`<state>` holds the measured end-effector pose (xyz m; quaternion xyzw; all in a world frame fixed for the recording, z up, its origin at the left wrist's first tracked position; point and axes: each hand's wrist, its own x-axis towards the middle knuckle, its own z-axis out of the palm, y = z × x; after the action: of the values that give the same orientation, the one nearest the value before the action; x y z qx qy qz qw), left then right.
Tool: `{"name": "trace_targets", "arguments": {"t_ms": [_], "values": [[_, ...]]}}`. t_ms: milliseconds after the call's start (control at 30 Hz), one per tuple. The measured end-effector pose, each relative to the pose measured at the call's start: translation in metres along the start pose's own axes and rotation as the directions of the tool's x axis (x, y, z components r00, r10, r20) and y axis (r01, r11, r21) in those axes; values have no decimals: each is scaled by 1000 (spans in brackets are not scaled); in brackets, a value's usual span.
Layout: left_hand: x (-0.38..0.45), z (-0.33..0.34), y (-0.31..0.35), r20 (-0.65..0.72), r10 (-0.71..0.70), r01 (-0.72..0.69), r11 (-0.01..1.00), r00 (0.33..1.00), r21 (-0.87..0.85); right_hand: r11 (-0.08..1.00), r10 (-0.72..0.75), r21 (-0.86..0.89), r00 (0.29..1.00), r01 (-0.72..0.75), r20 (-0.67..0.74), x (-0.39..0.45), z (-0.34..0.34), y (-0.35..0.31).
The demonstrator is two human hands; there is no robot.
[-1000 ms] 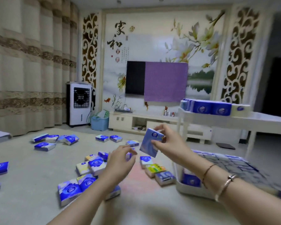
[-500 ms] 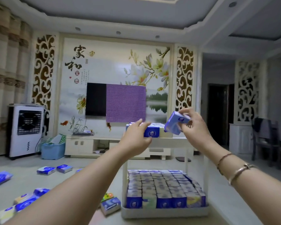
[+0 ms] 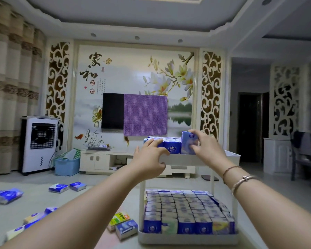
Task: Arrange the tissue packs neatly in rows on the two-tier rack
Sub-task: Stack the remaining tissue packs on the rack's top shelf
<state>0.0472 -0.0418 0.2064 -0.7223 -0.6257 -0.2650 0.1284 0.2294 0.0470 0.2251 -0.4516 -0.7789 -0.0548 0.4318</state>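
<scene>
Seen from the head camera: the right hand [image 3: 206, 147] pinches an upright tissue pack [image 3: 188, 145] in its grip at the right end of the top-tier row [image 3: 166, 143] on the white rack [image 3: 232, 157]; the left hand [image 3: 149, 159], fingers spread and loosely bent, touches that row. The lower tier [image 3: 185, 209] is packed in rows, and loose packs [image 3: 58, 188] lie on the floor.

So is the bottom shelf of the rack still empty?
No, the bottom shelf is packed with rows of tissue packs.

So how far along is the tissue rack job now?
Lower tier looks full, packed in rows. Upper tier holds only a short row. The right hand is setting a pack beside it; the left hand rests on the row's near end. Loose packs remain on the floor.
</scene>
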Motion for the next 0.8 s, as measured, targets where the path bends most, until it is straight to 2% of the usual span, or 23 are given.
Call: {"name": "trace_targets", "arguments": {"t_ms": [100,333,433,533,600,667,733,800], "values": [[1,-4,0,12,-13,13,999,1000,-40,998,-35,-50,997,32,-62,-6,12,-6],[3,-5,-1,46,-7,9,998,999,-56,995,66,-84,971,-48,229,0,6,4],[1,-9,0,50,-11,16,995,999,-95,999,22,-51,981,-13,192,-13,3,-7],[-12,-10,-10,-17,-21,19,989,1000,-146,991,-132,17,990,131,49,-33,14,-32],[-30,-9,-29,-65,-39,26,981,997,-191,950,-312,9,949,313,-44,-47,26,-55],[-53,-8,-58,-50,-102,89,972,994,-219,884,-458,54,884,464,-91,-62,43,-80],[-80,-5,-93,24,-206,207,958,978,-198,834,-538,119,842,538,-38,-78,68,-101],[-117,1,-134,118,-342,357,923,932,-144,828,-551,189,830,529,89,-98,105,-121]]}}
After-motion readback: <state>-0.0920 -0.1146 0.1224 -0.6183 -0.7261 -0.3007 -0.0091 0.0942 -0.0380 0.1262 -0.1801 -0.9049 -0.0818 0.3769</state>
